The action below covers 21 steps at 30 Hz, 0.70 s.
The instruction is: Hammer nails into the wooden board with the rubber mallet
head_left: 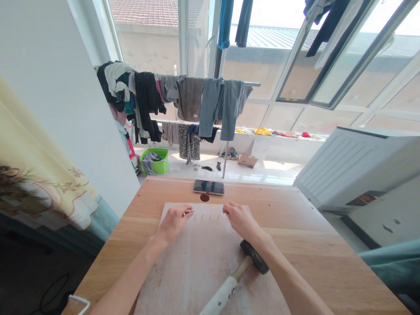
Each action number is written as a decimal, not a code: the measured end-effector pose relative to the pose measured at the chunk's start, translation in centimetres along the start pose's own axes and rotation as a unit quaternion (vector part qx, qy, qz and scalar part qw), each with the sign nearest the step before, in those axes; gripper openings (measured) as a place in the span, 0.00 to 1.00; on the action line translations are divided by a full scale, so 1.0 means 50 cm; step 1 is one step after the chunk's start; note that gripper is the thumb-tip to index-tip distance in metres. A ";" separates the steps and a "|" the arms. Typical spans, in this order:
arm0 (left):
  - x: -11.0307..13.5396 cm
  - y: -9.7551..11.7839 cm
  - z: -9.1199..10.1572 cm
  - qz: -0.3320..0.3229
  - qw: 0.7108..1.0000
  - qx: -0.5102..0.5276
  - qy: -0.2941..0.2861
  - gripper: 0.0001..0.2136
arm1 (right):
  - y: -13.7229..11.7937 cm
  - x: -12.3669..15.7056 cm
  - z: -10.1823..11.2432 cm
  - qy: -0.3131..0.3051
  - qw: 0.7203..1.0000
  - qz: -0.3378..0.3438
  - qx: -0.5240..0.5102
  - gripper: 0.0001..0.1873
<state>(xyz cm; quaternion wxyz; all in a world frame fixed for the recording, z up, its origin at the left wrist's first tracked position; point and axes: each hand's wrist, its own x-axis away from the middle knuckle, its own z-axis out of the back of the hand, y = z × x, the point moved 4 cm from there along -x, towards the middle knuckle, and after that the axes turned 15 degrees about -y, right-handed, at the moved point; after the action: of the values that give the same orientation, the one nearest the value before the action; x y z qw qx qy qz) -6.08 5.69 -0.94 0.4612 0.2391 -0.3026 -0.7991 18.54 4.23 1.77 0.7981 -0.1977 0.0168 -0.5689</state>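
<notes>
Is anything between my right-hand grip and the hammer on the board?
Nothing visible: the right-hand grip rests on the pale board, and the hammer lies just nearer you, its head beside your right forearm.

Our L hand [173, 223] & R hand [243, 221] rest palm-down nr the far end of the board [193, 271], a pale wood plank lying flat, fingers curled, nothing gripped. Btwn the fingertips runs a row of small nails [210, 216], thin, dark, spaced evenly across the board, nr its far edge; we can't tell if any fingertip touches them. The hammer [241, 269] lies on the board just by the R wrist: dark metal head, wood handle w/ worn white paint, running toward us & out of frame.
</notes>
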 end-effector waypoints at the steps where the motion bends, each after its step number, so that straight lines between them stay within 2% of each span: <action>1: -0.002 0.004 -0.005 0.000 1.000 0.001 -0.015 0.06 | -0.003 -0.001 0.007 0.004 1.000 0.000 -0.004 0.16; 5: -0.012 0.015 -0.029 0.007 0.998 -0.006 -0.064 0.08 | -0.018 -0.009 0.018 -0.004 1.000 0.007 -0.020 0.17; 7: -0.017 0.019 -0.034 0.009 0.998 -0.002 -0.055 0.08 | -0.027 -0.014 0.011 -0.020 0.999 0.011 -0.026 0.15; 11: -0.023 0.025 -0.028 0.008 1.000 0.025 0.014 0.06 | -0.049 -0.020 -0.002 -0.036 0.999 0.016 -0.030 0.11; 13: -0.028 0.031 -0.033 0.001 1.000 0.021 0.000 0.06 | -0.057 -0.020 0.004 -0.029 0.999 0.015 -0.031 0.13; 17: -0.041 0.041 -0.062 -0.007 0.998 -0.001 -0.067 0.07 | -0.067 -0.018 0.026 -0.008 0.999 0.020 -0.036 0.16; 19: -0.046 0.047 -0.069 -0.010 0.998 0.009 -0.061 0.07 | -0.071 -0.024 0.025 -0.010 0.999 0.028 -0.041 0.15; 21: -0.048 0.054 -0.065 -0.006 0.999 0.031 -0.029 0.06 | -0.076 -0.035 0.013 -0.019 0.998 0.035 -0.049 0.13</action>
<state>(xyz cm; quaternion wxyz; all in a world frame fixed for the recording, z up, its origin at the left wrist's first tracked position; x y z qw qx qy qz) -1.24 5.88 -1.09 0.4395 0.2322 -0.3389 -0.7987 14.66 5.00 3.30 0.8070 -0.2465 0.0366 -0.5353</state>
